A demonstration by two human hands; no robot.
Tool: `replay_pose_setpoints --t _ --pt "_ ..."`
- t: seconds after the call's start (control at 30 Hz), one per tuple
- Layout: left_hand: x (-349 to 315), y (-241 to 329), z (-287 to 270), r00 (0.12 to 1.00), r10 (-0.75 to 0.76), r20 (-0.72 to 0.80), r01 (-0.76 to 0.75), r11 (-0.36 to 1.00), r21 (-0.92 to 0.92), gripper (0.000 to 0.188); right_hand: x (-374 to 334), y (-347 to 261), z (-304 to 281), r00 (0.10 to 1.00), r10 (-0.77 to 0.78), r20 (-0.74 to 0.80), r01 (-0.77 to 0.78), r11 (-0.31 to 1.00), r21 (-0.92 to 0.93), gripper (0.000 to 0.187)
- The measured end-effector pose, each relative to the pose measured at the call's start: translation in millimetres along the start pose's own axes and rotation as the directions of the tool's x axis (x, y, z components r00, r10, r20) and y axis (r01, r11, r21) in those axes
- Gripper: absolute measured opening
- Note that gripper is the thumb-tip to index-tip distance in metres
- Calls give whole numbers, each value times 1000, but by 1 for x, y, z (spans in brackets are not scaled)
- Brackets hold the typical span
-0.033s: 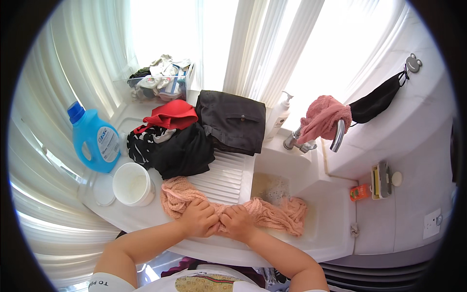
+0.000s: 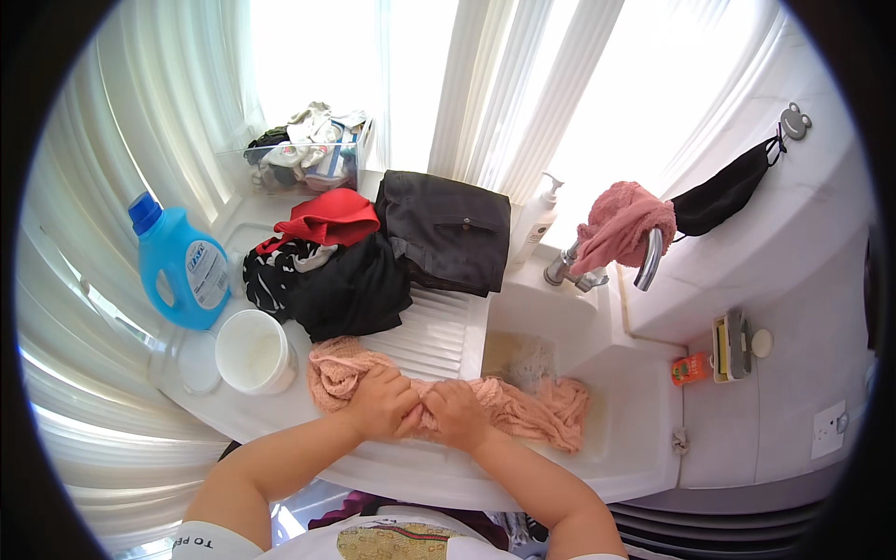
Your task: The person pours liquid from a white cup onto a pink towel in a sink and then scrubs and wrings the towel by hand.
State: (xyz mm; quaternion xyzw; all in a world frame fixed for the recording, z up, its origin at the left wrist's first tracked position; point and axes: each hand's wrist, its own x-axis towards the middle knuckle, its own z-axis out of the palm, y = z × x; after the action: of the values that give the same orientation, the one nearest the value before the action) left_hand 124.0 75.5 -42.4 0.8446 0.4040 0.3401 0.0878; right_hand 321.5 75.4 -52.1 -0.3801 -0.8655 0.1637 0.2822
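Observation:
Both my hands are closed around a wet-looking peach knit cloth [image 2: 532,411], bunched lengthwise along the near side of a white sink. My left hand [image 2: 383,401] grips it beside the washboard. Close against it on the right, my right hand [image 2: 455,413] holds the same cloth, knuckles up. The cloth's left end lies folded at the foot of the ribbed washboard [image 2: 434,336]. Its right end hangs into the basin [image 2: 611,411], where cloudy, sudsy water [image 2: 532,364] shows. My fingertips are hidden under my hands.
Dark folded trousers [image 2: 448,229], a black garment [image 2: 359,294] and a red one [image 2: 331,219] lie beyond the washboard. At left are a blue detergent bottle [image 2: 187,266] and white tub [image 2: 252,355]. A pump bottle [image 2: 537,219] stands near the faucet [image 2: 649,261], draped with a pink cloth [image 2: 623,224].
My hands have shifted very slightly, still gripping the peach cloth side by side. Nothing else has visibly moved.

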Motion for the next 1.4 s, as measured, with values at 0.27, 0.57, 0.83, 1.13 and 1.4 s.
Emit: replay_pose_setpoints --t 0.27,0.57,0.83,1.13,1.4 --pt "16 5 -11 997 -64 -48 70 987 144 40 5 -16 -21 991 -50 -128 26 982 -187 53" --pt "31 -9 17 964 -261 58 251 959 134 30 21 16 4 981 -29 -194 -7 983 -182 40" --pt "3 30 -28 981 56 187 -78 991 110 35 -21 -25 -24 995 -86 -56 77 986 -147 45" --pt "58 -22 41 916 -383 -118 400 894 200 29 35 32 4 964 64 -258 -142 945 -296 42" --pt "-16 52 -15 984 174 23 -176 974 142 15 -42 -26 -15 978 -206 -28 197 962 -192 44"
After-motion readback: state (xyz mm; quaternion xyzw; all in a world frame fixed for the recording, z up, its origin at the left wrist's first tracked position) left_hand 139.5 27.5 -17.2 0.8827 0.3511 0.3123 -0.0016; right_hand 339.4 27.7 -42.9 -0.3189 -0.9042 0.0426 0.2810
